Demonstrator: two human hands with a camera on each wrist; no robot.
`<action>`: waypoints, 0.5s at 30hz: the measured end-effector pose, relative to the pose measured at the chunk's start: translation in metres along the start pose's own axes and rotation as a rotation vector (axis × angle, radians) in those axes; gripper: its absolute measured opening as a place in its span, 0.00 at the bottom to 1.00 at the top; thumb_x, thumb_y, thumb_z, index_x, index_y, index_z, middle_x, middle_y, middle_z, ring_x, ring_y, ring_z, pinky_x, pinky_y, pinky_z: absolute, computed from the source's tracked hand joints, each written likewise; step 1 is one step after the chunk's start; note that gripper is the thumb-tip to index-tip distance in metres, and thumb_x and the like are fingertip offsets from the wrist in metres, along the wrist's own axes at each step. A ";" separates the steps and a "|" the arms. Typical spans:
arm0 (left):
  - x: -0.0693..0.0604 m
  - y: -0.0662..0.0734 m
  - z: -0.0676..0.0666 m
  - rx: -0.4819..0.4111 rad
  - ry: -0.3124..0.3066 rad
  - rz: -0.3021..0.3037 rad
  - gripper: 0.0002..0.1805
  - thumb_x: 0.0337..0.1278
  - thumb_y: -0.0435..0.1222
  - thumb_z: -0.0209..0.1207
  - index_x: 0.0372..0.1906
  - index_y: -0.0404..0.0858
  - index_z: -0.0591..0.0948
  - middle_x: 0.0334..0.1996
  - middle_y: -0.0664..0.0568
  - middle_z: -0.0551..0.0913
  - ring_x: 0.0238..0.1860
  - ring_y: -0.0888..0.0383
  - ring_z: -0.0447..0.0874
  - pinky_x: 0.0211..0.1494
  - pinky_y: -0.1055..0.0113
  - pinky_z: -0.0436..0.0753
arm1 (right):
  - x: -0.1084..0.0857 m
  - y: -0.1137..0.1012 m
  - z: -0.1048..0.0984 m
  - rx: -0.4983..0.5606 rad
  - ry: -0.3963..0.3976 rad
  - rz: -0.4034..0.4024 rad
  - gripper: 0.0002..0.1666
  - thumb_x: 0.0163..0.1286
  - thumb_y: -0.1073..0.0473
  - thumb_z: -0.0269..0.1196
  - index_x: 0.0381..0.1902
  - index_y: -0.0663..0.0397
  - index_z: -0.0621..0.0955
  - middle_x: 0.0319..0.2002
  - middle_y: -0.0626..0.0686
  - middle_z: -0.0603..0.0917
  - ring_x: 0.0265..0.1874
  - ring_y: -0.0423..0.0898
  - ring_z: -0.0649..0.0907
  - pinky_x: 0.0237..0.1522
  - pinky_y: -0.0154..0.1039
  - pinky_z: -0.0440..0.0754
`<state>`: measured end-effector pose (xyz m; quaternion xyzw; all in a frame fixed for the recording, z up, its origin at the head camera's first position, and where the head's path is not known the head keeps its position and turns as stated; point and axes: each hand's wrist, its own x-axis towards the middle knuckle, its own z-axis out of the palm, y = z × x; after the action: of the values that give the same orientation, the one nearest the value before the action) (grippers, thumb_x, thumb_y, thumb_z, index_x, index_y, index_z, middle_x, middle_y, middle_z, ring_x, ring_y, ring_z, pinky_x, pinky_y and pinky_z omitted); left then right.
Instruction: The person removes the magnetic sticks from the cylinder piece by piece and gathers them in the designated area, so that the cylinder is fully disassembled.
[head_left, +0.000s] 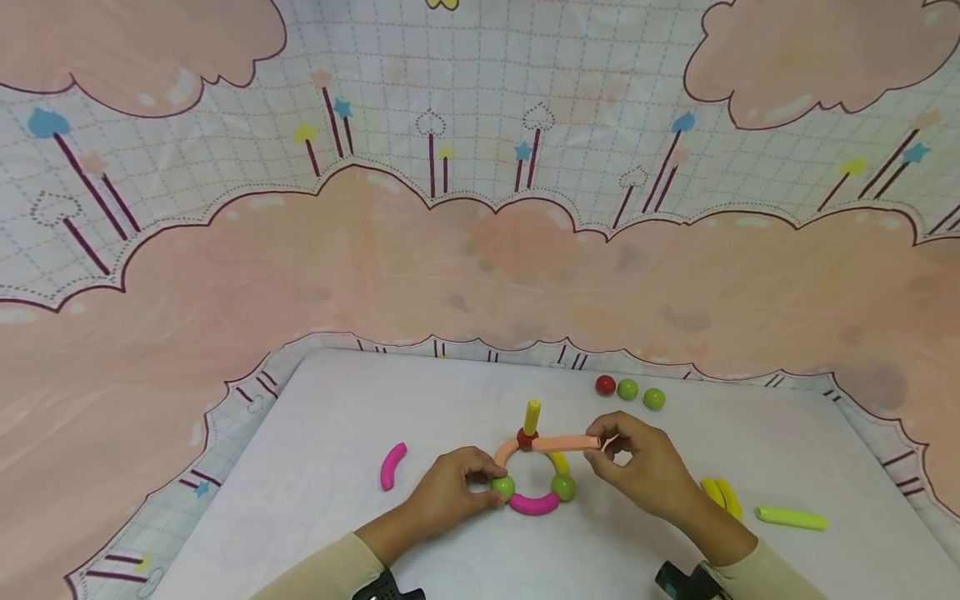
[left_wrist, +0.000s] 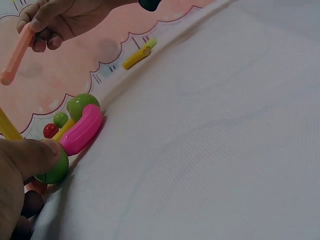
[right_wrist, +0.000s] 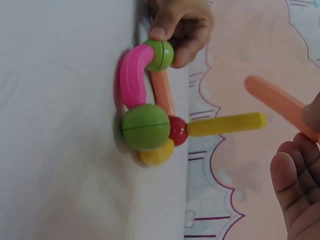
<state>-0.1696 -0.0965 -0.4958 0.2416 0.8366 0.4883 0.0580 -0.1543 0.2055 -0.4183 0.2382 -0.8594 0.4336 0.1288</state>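
Note:
A ring of toy magnetic pieces lies on the white table, made of curved pink (head_left: 534,504), yellow and orange sticks joined by balls. Between thumb and fingers, my left hand (head_left: 453,490) grips the green ball (head_left: 502,487) at the ring's left. A second green ball (right_wrist: 146,127) is at its right. From the red ball (right_wrist: 178,131) at the back, a yellow rod (right_wrist: 227,123) stands upright. My right hand (head_left: 641,462) pinches one end of a straight orange rod (right_wrist: 275,100). In the right wrist view, its free end is in the air, apart from the ring.
A loose pink curved stick (head_left: 392,466) lies to the left. At the back right sit a red ball (head_left: 605,385) and two green balls (head_left: 627,389). Yellow curved sticks (head_left: 726,497) and a lime rod (head_left: 791,518) lie beyond the right forearm. A patterned cloth hangs behind.

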 end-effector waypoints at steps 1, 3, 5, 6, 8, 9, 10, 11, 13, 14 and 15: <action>0.000 0.000 0.000 0.002 0.000 0.000 0.14 0.51 0.32 0.77 0.44 0.45 0.90 0.42 0.64 0.83 0.45 0.63 0.82 0.51 0.68 0.82 | -0.001 0.001 -0.002 -0.004 -0.002 0.012 0.20 0.57 0.73 0.75 0.42 0.48 0.82 0.37 0.40 0.84 0.31 0.39 0.82 0.37 0.36 0.86; 0.000 0.000 0.000 0.005 0.003 0.003 0.14 0.50 0.32 0.77 0.44 0.44 0.90 0.42 0.64 0.83 0.45 0.63 0.82 0.51 0.68 0.82 | -0.003 0.003 -0.006 -0.009 -0.005 0.016 0.21 0.56 0.74 0.75 0.41 0.48 0.82 0.37 0.40 0.84 0.31 0.39 0.82 0.36 0.36 0.86; 0.000 0.000 0.000 0.007 0.006 0.005 0.14 0.50 0.32 0.77 0.44 0.44 0.90 0.42 0.64 0.83 0.45 0.63 0.82 0.51 0.68 0.83 | -0.006 0.007 -0.010 -0.016 -0.005 0.007 0.21 0.55 0.75 0.74 0.40 0.47 0.82 0.37 0.41 0.85 0.31 0.39 0.83 0.35 0.36 0.86; 0.000 0.000 0.001 0.008 0.006 0.004 0.14 0.50 0.32 0.77 0.44 0.44 0.90 0.42 0.64 0.83 0.45 0.63 0.82 0.51 0.68 0.83 | -0.007 0.008 -0.012 -0.021 -0.005 0.005 0.21 0.55 0.75 0.75 0.39 0.47 0.82 0.38 0.41 0.86 0.31 0.39 0.83 0.35 0.36 0.86; 0.000 0.000 0.001 0.009 0.005 0.003 0.14 0.51 0.32 0.77 0.45 0.44 0.90 0.42 0.64 0.83 0.45 0.64 0.82 0.51 0.68 0.82 | -0.010 0.012 -0.018 -0.037 -0.007 0.013 0.21 0.55 0.75 0.75 0.39 0.45 0.83 0.38 0.41 0.87 0.30 0.39 0.83 0.33 0.36 0.85; 0.000 0.000 0.001 0.010 0.004 0.002 0.14 0.51 0.32 0.77 0.45 0.44 0.90 0.42 0.64 0.83 0.45 0.64 0.82 0.51 0.68 0.82 | -0.012 0.014 -0.020 -0.051 -0.008 0.024 0.22 0.55 0.74 0.75 0.39 0.45 0.83 0.39 0.41 0.87 0.30 0.39 0.83 0.33 0.37 0.85; 0.000 0.000 0.001 0.009 0.003 0.001 0.14 0.51 0.32 0.77 0.45 0.44 0.90 0.42 0.64 0.83 0.45 0.64 0.82 0.51 0.68 0.82 | -0.013 0.015 -0.023 -0.066 -0.011 0.042 0.22 0.56 0.73 0.75 0.40 0.43 0.83 0.39 0.40 0.87 0.30 0.39 0.83 0.33 0.37 0.85; 0.000 0.000 0.001 0.010 0.001 0.000 0.14 0.51 0.33 0.77 0.45 0.44 0.90 0.42 0.64 0.83 0.45 0.64 0.82 0.51 0.68 0.82 | -0.015 0.017 -0.027 -0.084 -0.015 0.059 0.21 0.57 0.72 0.76 0.40 0.43 0.83 0.39 0.40 0.87 0.30 0.38 0.83 0.32 0.37 0.84; 0.000 0.000 0.000 0.014 0.001 -0.001 0.14 0.51 0.33 0.77 0.45 0.44 0.90 0.42 0.64 0.83 0.45 0.64 0.82 0.52 0.68 0.82 | -0.018 0.019 -0.032 -0.124 -0.025 0.087 0.20 0.59 0.69 0.76 0.43 0.42 0.84 0.39 0.39 0.87 0.31 0.37 0.82 0.32 0.36 0.83; 0.000 0.000 0.000 0.015 0.001 -0.001 0.14 0.51 0.33 0.77 0.45 0.44 0.90 0.42 0.64 0.83 0.45 0.64 0.82 0.52 0.68 0.82 | -0.020 0.021 -0.035 -0.142 -0.027 0.097 0.19 0.59 0.68 0.76 0.45 0.43 0.85 0.39 0.39 0.87 0.31 0.37 0.82 0.31 0.36 0.83; 0.000 0.000 0.000 0.017 0.001 -0.002 0.14 0.51 0.33 0.77 0.45 0.44 0.90 0.42 0.64 0.83 0.45 0.65 0.82 0.52 0.68 0.82 | -0.021 0.022 -0.037 -0.161 -0.029 0.105 0.19 0.60 0.66 0.76 0.47 0.43 0.86 0.39 0.39 0.87 0.31 0.37 0.82 0.29 0.36 0.82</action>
<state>-0.1696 -0.0966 -0.4960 0.2409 0.8409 0.4814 0.0560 -0.1472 0.2530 -0.4207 0.1881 -0.9046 0.3658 0.1121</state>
